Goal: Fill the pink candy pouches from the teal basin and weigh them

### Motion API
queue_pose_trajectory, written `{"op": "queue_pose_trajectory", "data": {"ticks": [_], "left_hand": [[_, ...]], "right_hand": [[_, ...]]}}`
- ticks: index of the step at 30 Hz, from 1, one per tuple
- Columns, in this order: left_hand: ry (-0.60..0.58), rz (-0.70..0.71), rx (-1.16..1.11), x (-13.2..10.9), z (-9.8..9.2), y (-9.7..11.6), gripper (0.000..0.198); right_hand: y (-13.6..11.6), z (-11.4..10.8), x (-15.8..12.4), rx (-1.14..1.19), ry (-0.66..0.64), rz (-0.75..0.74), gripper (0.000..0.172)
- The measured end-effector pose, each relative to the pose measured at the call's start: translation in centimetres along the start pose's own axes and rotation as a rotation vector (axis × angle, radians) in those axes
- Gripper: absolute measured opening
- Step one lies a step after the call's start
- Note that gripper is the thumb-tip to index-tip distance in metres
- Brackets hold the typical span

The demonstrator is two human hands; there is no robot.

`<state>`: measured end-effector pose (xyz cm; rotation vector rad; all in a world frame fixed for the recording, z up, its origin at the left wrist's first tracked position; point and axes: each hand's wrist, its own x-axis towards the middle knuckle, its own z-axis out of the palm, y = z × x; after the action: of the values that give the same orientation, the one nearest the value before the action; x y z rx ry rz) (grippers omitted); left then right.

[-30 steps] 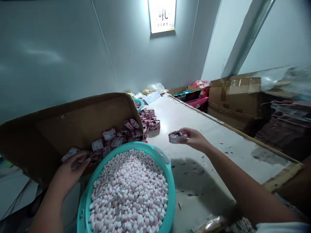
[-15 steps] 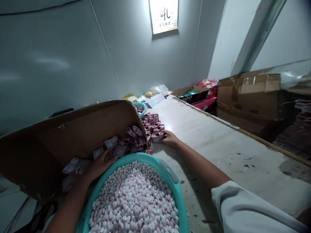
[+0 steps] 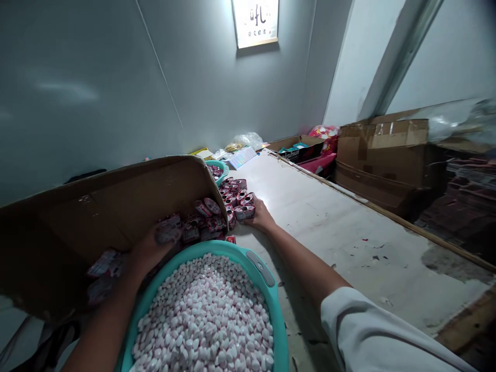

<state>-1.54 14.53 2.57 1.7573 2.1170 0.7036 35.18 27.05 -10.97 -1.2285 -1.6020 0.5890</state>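
One small pink container (image 3: 245, 212) rests on the worktop (image 3: 329, 227) under the right hand (image 3: 260, 214), whose fingers curl around it. The left hand (image 3: 149, 250) grips one packet (image 3: 167, 233) inside the cardboard box (image 3: 96, 217). Two teal basins: the near basin (image 3: 267, 289) holds candies too many to count, the far basin (image 3: 221, 169) sits behind the box.

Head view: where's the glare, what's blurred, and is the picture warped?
Head view: the lit sign on the far wall is blown out, its characters barely legible; the left hand and the small box at its fingers are motion-smeared; the right hand by the stacked boxes is sharper; wide-angle stretch bends the table edge and the wall lines.
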Motion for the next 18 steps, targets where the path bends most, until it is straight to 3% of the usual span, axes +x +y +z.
{"op": "queue_pose_trajectory", "data": {"ticks": [3,5,9,12,13,14,15,18], "left_hand": [[0.213,-0.092,-0.212,-4.6,-3.7,0.3,0.089],[0.273,-0.092,-0.456,-8.6,-5.0,0.6,0.093],[0.272,-0.146,-0.814,-15.5,-3.5,0.9,0.075],[0.246,-0.235,-0.973,-17.6,-1.2,1.1,0.067],[0.233,-0.244,-1.002,-17.9,-0.6,1.3,0.068],[0.216,-0.237,-1.027,-18.0,-0.2,1.5,0.070],[0.188,-0.217,-1.053,-18.2,0.1,1.7,0.072],[0.049,-0.110,-1.049,-18.7,0.6,1.9,0.090]], "right_hand": [[-0.9,0.2,-1.1,0.033,0.065,0.027,0.122],[-2.2,0.2,-3.0,0.078,0.121,0.052,0.104],[-7.7,-1.4,-8.3,0.171,0.112,-0.065,0.057],[-14.0,-3.5,-11.4,0.205,-0.125,-0.241,0.027],[-16.2,-3.9,-12.0,0.200,-0.290,-0.327,0.024],[-18.2,-4.0,-12.7,0.193,-0.448,-0.356,0.032],[-20.2,-3.8,-13.2,0.204,-0.592,-0.321,0.051],[-24.5,-1.9,-15.1,0.435,-0.915,-0.088,0.085]]}}
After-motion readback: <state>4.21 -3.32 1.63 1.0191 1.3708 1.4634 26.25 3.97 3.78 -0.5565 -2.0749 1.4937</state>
